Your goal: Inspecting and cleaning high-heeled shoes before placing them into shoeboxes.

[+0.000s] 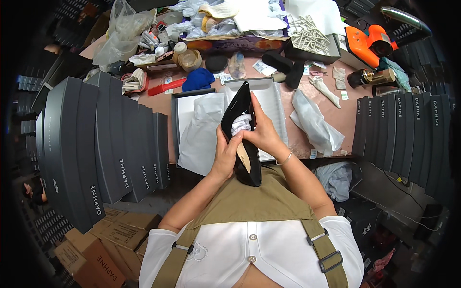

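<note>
Both my hands hold a glossy black pointed-toe shoe (238,102) upright over my lap, its toe away from me and its heel near my apron. White crumpled paper (241,124) sits in the shoe's opening. My left hand (224,154) wraps the shoe's left side, thumb at the opening. On the other side, my right hand (264,129) grips it, with the thumb by the paper. Behind the shoe lies an open dark grey shoebox (174,120) with white tissue paper (201,132) in its left half. A white-wrapped bundle (314,124) rests to the right.
Tall stacks of dark grey shoeboxes stand at the left (108,139) and right (408,129). Across the back are a purple carton (235,44) of paper and cloths, a box of white sticks (309,38), an orange tool (361,45) and a blue cloth (198,79). Cardboard cartons (108,240) sit lower left.
</note>
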`<state>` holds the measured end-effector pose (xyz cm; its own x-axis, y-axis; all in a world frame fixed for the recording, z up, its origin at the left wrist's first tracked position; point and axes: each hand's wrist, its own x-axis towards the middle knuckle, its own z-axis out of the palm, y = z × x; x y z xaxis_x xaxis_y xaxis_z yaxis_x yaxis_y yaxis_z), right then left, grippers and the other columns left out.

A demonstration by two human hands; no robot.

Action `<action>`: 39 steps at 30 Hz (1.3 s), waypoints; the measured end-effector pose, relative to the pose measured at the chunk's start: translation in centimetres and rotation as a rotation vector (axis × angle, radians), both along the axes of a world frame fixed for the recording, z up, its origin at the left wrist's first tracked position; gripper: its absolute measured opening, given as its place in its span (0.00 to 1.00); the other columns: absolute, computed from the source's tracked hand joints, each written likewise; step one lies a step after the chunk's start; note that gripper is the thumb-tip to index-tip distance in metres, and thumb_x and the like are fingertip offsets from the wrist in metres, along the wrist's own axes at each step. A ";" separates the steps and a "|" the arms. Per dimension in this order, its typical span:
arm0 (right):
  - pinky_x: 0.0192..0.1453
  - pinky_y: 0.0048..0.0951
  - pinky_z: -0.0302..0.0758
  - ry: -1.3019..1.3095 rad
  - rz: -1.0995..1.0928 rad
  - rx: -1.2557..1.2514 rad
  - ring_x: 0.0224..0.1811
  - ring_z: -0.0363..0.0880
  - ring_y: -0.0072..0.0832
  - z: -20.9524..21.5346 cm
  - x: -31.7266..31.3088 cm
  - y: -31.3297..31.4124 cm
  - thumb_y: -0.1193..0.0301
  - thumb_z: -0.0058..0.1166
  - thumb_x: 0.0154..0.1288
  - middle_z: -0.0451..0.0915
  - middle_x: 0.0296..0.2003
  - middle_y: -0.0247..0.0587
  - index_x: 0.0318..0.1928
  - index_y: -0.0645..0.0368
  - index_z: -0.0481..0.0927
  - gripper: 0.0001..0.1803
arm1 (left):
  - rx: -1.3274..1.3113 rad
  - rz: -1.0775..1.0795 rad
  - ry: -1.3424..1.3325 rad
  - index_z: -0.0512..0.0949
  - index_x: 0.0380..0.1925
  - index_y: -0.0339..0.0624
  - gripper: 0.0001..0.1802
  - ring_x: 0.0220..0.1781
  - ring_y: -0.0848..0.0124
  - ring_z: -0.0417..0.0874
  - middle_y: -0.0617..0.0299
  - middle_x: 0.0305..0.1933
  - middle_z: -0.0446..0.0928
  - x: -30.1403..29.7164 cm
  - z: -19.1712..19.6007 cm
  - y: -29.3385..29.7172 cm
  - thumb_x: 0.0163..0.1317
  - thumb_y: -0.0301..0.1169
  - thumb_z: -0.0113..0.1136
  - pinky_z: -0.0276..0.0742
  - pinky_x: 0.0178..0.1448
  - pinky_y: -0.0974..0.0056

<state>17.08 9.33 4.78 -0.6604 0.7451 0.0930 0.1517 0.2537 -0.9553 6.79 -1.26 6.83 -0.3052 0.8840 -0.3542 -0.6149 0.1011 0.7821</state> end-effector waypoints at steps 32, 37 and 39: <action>0.44 0.21 0.73 -0.051 0.100 -0.816 0.37 0.72 0.15 2.7 7.8 -8.5 0.74 0.50 0.64 0.80 0.38 0.33 0.49 0.68 0.75 0.14 | 0.079 -0.153 0.481 0.50 0.64 0.31 0.34 0.59 0.67 0.68 0.50 0.58 0.66 1.4 2.3 -1.7 0.63 0.30 0.55 0.62 0.63 0.65; 0.43 0.19 0.74 -0.222 0.070 -0.623 0.37 0.72 0.13 1.7 7.1 -8.3 0.74 0.50 0.64 0.80 0.38 0.32 0.48 0.69 0.76 0.14 | 0.083 -0.148 0.515 0.51 0.63 0.30 0.34 0.59 0.66 0.68 0.49 0.58 0.66 1.5 2.1 -1.7 0.63 0.31 0.55 0.62 0.64 0.64; 0.43 0.19 0.74 -0.113 0.068 -0.695 0.38 0.73 0.13 2.5 7.2 -8.6 0.75 0.50 0.64 0.80 0.38 0.32 0.49 0.69 0.76 0.15 | 0.084 -0.141 0.518 0.51 0.63 0.29 0.34 0.59 0.66 0.68 0.49 0.58 0.66 1.5 1.9 -2.0 0.63 0.31 0.56 0.62 0.64 0.64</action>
<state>24.27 0.77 7.24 -0.6852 0.5636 -0.4613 0.2648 -0.3973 -0.8787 8.34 -3.29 8.77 -0.2975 0.9477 -0.1155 -0.1314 0.0792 0.9882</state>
